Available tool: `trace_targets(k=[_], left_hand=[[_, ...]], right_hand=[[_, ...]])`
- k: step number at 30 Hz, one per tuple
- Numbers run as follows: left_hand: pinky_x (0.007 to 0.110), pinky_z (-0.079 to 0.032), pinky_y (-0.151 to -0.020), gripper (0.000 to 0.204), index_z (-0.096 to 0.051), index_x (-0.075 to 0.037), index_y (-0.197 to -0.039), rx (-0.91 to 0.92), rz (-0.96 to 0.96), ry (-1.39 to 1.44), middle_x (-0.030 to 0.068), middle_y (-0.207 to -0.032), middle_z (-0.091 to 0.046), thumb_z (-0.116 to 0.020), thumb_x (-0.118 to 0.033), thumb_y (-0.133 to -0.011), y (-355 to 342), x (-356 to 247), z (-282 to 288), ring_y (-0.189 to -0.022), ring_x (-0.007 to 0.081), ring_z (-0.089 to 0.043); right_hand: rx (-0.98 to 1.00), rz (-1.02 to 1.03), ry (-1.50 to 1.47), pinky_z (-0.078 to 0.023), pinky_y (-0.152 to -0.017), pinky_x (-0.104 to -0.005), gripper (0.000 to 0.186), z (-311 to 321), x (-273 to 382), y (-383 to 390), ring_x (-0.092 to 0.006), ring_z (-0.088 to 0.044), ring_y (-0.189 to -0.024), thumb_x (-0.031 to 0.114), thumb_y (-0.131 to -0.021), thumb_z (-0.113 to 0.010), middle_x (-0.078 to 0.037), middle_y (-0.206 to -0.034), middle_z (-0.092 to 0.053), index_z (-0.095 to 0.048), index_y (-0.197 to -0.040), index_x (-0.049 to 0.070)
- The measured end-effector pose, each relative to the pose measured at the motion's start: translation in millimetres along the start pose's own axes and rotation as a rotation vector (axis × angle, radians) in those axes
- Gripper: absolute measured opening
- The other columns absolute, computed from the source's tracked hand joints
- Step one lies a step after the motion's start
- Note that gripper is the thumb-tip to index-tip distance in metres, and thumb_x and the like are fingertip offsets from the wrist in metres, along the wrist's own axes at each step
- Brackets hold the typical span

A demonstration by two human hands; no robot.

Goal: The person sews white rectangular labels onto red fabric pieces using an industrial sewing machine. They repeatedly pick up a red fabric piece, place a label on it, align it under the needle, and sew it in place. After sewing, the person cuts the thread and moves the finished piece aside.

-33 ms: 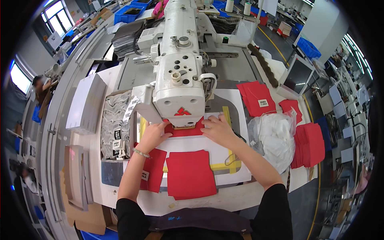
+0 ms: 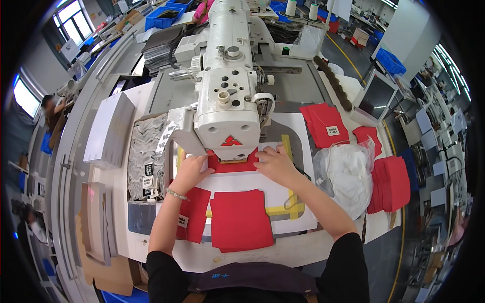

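A piece of red fabric (image 2: 236, 166) lies flat under the head of a white industrial sewing machine (image 2: 227, 118). My left hand (image 2: 192, 171) rests at its left edge, thumb apart from the fingers. On the opposite edge my right hand (image 2: 277, 165) lies with its fingers spread, the tips touching the cloth. The machine head hides the fabric's far part. Nearer to me are a neat stack of red fabric pieces (image 2: 241, 220) and a red piece with a white label (image 2: 194, 214), partly under my left forearm.
An open box of labels (image 2: 146, 156) stands left of the machine, beside a white carton (image 2: 108, 131). To the right are red fabric with a label (image 2: 323, 123), a clear plastic bag (image 2: 344, 177), a red stack (image 2: 391, 183) and a screen (image 2: 376, 96). Yellow tape (image 2: 288, 209) marks the worktop.
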State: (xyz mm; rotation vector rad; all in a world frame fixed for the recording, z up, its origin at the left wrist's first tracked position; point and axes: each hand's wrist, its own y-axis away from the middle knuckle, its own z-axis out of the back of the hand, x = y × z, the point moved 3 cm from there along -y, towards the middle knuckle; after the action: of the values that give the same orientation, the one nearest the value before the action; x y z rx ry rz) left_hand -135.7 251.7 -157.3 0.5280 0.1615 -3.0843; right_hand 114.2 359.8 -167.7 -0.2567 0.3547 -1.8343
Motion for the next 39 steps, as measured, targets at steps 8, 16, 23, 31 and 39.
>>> trace_targets(k=[8,16,23,31,39], left_hand=[[0.037,-0.037,-0.090,0.027,-0.063,-0.010,-0.095,0.089,-0.054,0.081,0.0058,-0.092,-0.061,-0.077,-0.019,-0.074,40,6,17,-0.095,0.0231,-0.059],[0.036,-0.042,-0.077,0.015,-0.059,-0.008,-0.077,0.141,0.036,0.203,0.0041,-0.079,-0.062,-0.072,-0.016,-0.080,51,-6,-7,-0.080,0.0232,-0.060],[0.035,-0.043,-0.072,0.014,-0.064,-0.008,-0.080,-0.247,-0.203,0.091,0.0033,-0.076,-0.062,-0.074,-0.016,-0.077,41,-18,-14,-0.075,0.0216,-0.060],[0.032,-0.045,-0.067,0.017,-0.064,-0.006,-0.083,-0.363,-0.418,-0.098,0.0033,-0.073,-0.058,-0.071,-0.020,-0.076,13,-59,-36,-0.071,0.0201,-0.058],[0.030,-0.049,-0.067,0.008,-0.059,-0.005,-0.078,-0.341,-0.604,-0.251,0.0030,-0.074,-0.054,-0.061,-0.007,-0.071,15,-58,-40,-0.073,0.0179,-0.057]], right_hand=[[0.121,-0.070,-0.025,-0.033,-0.087,-0.0408,0.008,14,1,6,-0.0172,-0.051,-0.104,0.022,-0.072,-0.071,0.003,-0.105,-0.060,-0.070,-0.076,0.014],[0.113,-0.112,-0.050,-0.033,-0.086,-0.0410,0.007,26,2,22,-0.0155,-0.052,-0.104,0.020,-0.072,-0.071,0.003,-0.102,-0.059,-0.068,-0.073,0.013],[0.085,-0.008,0.102,-0.034,-0.085,-0.0400,0.010,14,3,20,-0.0154,-0.054,-0.098,0.017,-0.069,-0.069,0.002,-0.096,-0.058,-0.063,-0.076,0.013],[-0.075,-0.285,-0.329,-0.028,-0.082,-0.0389,0.007,20,-2,18,-0.0156,-0.055,-0.093,0.015,-0.077,-0.069,0.004,-0.094,-0.060,-0.064,-0.081,0.013],[-0.017,0.028,0.124,-0.028,-0.079,-0.0375,0.010,18,14,33,-0.0118,-0.055,-0.100,0.012,-0.076,-0.063,0.005,-0.101,-0.060,-0.062,-0.085,0.014]])
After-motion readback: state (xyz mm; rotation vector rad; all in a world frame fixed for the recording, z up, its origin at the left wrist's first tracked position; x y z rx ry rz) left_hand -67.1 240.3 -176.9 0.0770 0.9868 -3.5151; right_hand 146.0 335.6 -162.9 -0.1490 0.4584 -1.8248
